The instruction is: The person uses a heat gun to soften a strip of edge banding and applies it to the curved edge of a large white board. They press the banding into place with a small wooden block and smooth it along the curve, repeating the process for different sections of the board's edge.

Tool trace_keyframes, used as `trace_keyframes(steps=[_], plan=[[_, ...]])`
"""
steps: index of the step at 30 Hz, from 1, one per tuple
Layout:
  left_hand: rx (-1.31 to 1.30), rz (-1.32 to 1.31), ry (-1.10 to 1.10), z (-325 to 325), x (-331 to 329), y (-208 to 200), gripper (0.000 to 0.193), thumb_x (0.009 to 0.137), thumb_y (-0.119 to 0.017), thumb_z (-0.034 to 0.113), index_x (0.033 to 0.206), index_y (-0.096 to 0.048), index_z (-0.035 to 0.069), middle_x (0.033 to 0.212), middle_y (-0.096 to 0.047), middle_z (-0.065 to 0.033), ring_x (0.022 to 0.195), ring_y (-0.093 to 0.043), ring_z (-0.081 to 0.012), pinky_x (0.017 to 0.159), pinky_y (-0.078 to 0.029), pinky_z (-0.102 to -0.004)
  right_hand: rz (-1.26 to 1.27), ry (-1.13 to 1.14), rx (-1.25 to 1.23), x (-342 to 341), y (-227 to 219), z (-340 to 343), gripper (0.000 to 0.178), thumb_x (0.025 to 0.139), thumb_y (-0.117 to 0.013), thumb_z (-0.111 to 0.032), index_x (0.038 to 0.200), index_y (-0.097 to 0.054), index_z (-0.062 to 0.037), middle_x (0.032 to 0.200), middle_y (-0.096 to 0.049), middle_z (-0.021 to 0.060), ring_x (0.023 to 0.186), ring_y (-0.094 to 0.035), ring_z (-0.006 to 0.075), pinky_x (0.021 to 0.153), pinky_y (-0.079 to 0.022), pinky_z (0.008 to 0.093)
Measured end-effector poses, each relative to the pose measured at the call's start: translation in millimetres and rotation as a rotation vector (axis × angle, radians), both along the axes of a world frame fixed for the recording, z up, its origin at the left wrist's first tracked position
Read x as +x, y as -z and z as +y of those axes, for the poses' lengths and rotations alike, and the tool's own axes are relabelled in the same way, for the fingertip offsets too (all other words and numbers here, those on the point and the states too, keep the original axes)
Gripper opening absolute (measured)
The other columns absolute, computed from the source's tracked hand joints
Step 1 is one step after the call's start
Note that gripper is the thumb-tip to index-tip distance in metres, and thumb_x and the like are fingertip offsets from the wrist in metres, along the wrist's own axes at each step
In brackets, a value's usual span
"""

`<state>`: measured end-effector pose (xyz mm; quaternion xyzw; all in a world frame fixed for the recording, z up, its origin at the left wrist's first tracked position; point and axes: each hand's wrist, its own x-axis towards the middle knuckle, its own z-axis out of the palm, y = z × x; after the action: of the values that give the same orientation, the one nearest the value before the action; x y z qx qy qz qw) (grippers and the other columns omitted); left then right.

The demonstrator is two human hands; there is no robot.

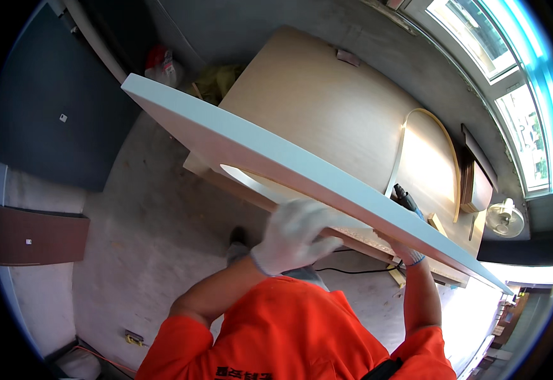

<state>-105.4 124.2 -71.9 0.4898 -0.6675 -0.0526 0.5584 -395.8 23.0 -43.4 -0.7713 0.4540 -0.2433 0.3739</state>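
A large board (302,170) with a pale edge stands tilted before me, running from upper left to lower right. A rounded cut-out (251,180) opens in its near face. My left hand (295,233), in a white work glove, is near the face beside the cut-out. It is blurred by motion, with the thumb apart from the fingers. Against the board's right part, below its pale edge, my gloved right hand (405,250) grips it; some of its fingers are hidden.
Behind the board lies a broad tan worktop (314,95). On it are a looped thin strip (450,145), a black and blue power tool (408,201) and a brown box (476,187). A black cable (359,272) hangs below. Dark panels (61,107) lean at the left.
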Motion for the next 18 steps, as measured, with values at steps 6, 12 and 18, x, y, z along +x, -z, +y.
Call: trace_keyframes(steps=[6, 12, 18], plan=[[0.479, 0.563, -0.836, 46.8, 57.6, 153.8, 0.094, 0.082, -0.095, 0.024, 0.155, -0.042, -0.005, 0.152, -0.051, -0.0235, 0.138, -0.054, -0.0384, 0.117, -0.046, -0.0480, 0.112, -0.087, -0.147, 0.8, 17.9, -12.0, 0.023, 0.092, -0.079, -0.014, 0.110, -0.072, -0.0013, 0.095, -0.072, 0.0090, 0.089, -0.067, 0.0179, 0.079, -0.055, 0.0331], [0.432, 0.589, -0.819, -3.3, 80.8, 157.9, 0.118, 0.075, -0.098, 0.028, 0.165, -0.028, -0.005, 0.164, -0.040, -0.0277, 0.153, -0.042, -0.0426, 0.126, -0.039, -0.0502, 0.209, -0.036, 0.197, -73.7, 84.4, -44.0, 0.051, 0.085, -0.089, -0.016, 0.130, -0.070, -0.0036, 0.122, -0.075, 0.0129, 0.113, -0.069, 0.0277, 0.096, -0.056, 0.0428], [0.456, 0.400, -0.830, -3.5, 79.0, 177.5, 0.122, 0.074, -0.099, 0.028, 0.165, -0.026, -0.006, 0.165, -0.038, -0.0297, 0.153, -0.041, -0.0449, 0.125, -0.039, -0.0519, 0.278, -0.043, 0.052, -67.7, 92.3, -32.6, 0.041, 0.089, -0.087, -0.014, 0.126, -0.071, -0.0036, 0.116, -0.075, 0.0109, 0.107, -0.068, 0.0243, 0.092, -0.057, 0.0410]])
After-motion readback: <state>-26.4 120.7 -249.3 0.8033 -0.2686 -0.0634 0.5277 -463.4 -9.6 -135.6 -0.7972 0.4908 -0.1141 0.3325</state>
